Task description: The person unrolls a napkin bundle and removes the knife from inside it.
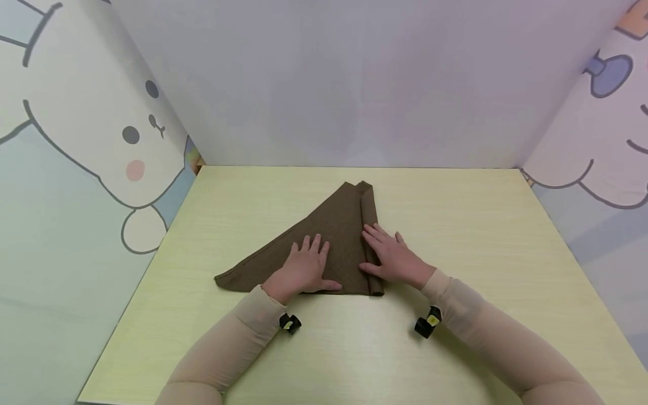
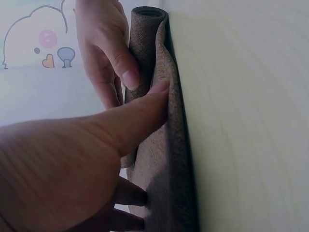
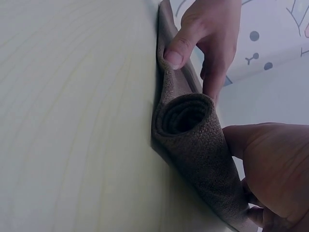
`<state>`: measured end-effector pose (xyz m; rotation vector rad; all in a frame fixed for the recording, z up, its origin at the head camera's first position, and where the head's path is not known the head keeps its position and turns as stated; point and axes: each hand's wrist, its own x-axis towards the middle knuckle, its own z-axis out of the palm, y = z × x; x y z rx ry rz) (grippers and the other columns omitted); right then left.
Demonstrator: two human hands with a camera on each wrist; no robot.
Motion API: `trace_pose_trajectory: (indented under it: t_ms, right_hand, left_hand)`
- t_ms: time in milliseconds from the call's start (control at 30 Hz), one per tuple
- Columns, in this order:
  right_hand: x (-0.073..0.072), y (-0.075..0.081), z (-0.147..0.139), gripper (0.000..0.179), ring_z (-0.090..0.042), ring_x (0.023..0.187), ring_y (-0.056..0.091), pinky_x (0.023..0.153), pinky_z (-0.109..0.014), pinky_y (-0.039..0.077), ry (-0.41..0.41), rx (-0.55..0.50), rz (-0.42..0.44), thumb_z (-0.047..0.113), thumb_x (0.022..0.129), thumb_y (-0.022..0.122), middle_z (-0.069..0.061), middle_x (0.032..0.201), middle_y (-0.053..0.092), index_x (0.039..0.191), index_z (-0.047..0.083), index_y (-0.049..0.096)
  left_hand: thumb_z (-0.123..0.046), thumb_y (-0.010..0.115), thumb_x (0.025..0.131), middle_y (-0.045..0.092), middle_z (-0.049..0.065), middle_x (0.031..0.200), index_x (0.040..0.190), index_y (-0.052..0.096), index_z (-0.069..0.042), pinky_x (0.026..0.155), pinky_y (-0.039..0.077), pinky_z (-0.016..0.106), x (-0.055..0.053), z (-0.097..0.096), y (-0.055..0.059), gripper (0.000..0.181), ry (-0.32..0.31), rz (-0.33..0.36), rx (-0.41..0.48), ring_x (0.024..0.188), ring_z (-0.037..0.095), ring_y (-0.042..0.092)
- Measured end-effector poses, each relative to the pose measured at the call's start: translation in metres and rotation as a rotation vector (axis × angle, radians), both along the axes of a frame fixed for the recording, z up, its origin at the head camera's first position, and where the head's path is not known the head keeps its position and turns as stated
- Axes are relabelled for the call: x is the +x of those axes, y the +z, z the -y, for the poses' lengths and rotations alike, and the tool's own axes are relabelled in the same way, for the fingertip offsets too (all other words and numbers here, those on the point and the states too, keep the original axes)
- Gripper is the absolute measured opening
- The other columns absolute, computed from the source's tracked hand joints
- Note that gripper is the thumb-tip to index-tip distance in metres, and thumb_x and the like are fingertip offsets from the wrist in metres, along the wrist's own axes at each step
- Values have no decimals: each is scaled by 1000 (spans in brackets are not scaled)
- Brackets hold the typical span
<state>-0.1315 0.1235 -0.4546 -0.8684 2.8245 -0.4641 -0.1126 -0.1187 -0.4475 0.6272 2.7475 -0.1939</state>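
Brown triangular fabric cloth [image 1: 339,225]: right side rolled into tube [image 1: 370,209], remainder unrolled. Left hand [image 1: 302,271] spread on cloth; right hand [image 1: 397,260], fingers extended, on tube; neither grips.

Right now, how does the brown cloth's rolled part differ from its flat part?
The rolled part is a narrow tube; the flat part spreads wider across the table. The right hand touches the rolled part, the left hand the flat part. Both are brown.
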Motion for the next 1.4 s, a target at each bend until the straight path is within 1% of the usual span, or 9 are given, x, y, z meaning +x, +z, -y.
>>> trace_pose_trajectory:
  t_ms: [167,400,733,1067,1400]
  right_hand:
    - [0,0,-2,81,-30,145,17,105,-67,19,-4,0,-11,48,90,63,-13,156,26,149,2,33]
    - [0,-1,-4,81,-29,145,16,106,-66,18,-12,3,9,50,91,61,-11,157,23,150,3,31]
    - [1,0,-7,81,-29,145,16,106,-66,18,-18,-10,18,50,91,60,-11,158,23,150,3,30]
    - [2,0,-10,80,-32,144,18,104,-67,20,-18,-26,-5,46,91,63,-13,157,24,149,1,32]
    - [2,-1,-13,80,-32,144,18,104,-67,21,-19,-27,-9,46,91,63,-13,157,24,149,1,32]
  left_hand:
    - [-82,46,77,18,20,157,153,24,-8,107,26,58,0,0,0,109,0,-4,4,142,41,20]
    - [-82,47,77,18,19,157,154,24,-9,107,26,57,1,0,1,109,7,10,3,142,40,19]
    - [-82,47,77,16,18,158,154,23,-9,108,25,57,1,-1,3,108,13,18,6,143,40,18]
    - [-81,49,77,17,19,157,154,23,-8,107,25,58,1,0,4,109,12,16,21,142,41,18]
    - [-80,51,76,17,19,157,153,24,-8,108,25,57,1,0,4,110,16,18,27,142,40,18]
